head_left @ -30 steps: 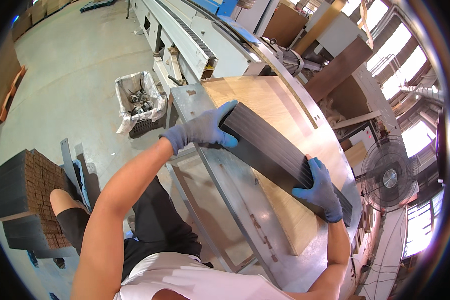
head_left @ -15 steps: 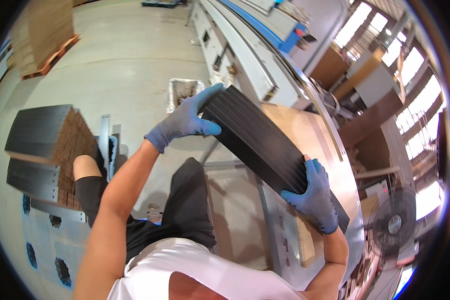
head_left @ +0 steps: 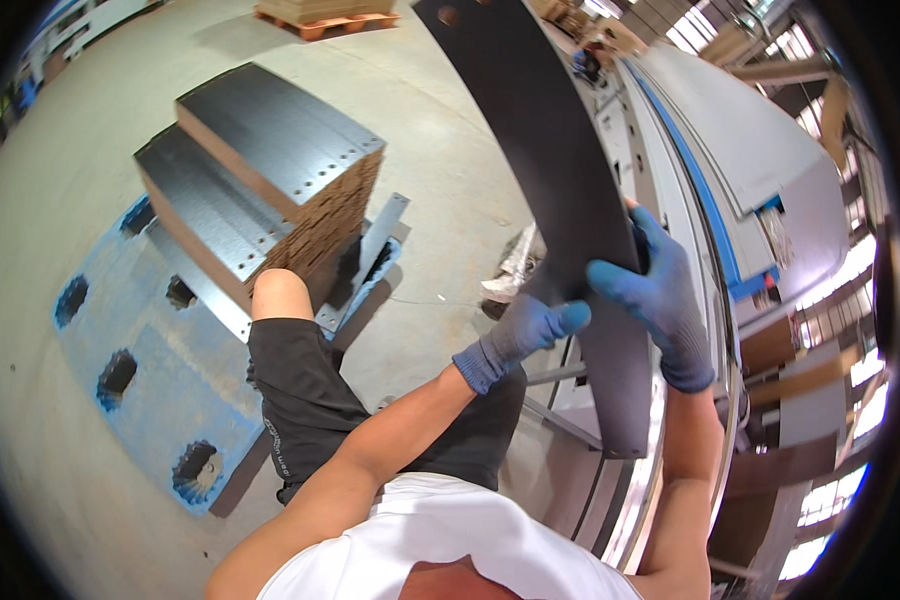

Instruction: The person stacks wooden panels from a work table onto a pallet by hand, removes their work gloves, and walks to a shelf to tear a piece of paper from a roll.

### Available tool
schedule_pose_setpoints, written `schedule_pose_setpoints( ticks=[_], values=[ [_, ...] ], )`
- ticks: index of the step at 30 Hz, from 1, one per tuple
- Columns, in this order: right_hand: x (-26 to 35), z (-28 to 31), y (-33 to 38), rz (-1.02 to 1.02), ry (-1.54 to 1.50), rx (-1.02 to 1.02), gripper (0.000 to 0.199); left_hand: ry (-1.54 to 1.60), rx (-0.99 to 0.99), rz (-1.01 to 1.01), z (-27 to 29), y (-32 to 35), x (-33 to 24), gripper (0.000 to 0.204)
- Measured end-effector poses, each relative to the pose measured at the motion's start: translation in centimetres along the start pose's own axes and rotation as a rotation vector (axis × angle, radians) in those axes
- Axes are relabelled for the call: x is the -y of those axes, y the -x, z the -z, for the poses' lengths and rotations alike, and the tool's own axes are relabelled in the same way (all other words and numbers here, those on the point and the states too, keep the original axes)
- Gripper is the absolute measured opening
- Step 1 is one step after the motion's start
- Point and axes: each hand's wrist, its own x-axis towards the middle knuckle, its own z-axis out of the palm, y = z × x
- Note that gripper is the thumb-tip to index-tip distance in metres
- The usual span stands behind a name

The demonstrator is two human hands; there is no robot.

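A long black board bundle [head_left: 560,150] is raised in front of me, its broad face turned toward me and small holes at its far end. My left hand [head_left: 525,335], in a blue-grey work glove, grips its left edge, with the thumb showing and the other fingers hidden behind it. Higher up on the opposite edge, my gloved right hand [head_left: 660,295] is closed on it, thumb across the face. To the left stand two stacks of dark boards, a taller stack [head_left: 280,130] and a lower stack [head_left: 205,200], with rows of holes near their ends.
The stacks rest on a blue plastic pallet [head_left: 160,380] with large openings, close to my knee. A long white machine [head_left: 705,200] with a blue stripe runs along the right. Farther off, an orange pallet [head_left: 325,25] carries flat boards. A crumpled silvery bag [head_left: 515,265] lies beyond my left hand.
My view and body have turned left toward the stacks. The bundle has left the workbench area and been tipped up, its broad face now showing instead of the ridged board edges.
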Motion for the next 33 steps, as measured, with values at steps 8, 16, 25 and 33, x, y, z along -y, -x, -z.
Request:
schedule_pose_setpoints(
  ticks=[8,16,25,33],
  values=[
    [1.8,-17.3,-11.5,0.136,-0.293,0.431,0.053,-0.297,-0.75,-0.401,10.8,4.6,-9.1,0.052],
    [-5.1,-34.5,-14.8,0.0,-0.359,0.791,0.058,-0.26,-1.147,-0.395,19.8,12.9,-10.9,0.045],
    [-18.2,-33.0,-5.9,-0.229,-0.622,1.0,0.065,-0.161,-1.396,-0.196,26.6,16.1,-8.2,0.038],
    [-24.1,-24.0,1.8,-0.543,-0.755,0.987,0.058,-0.411,-1.59,-0.129,30.1,15.4,-6.2,0.059]
  ],
)
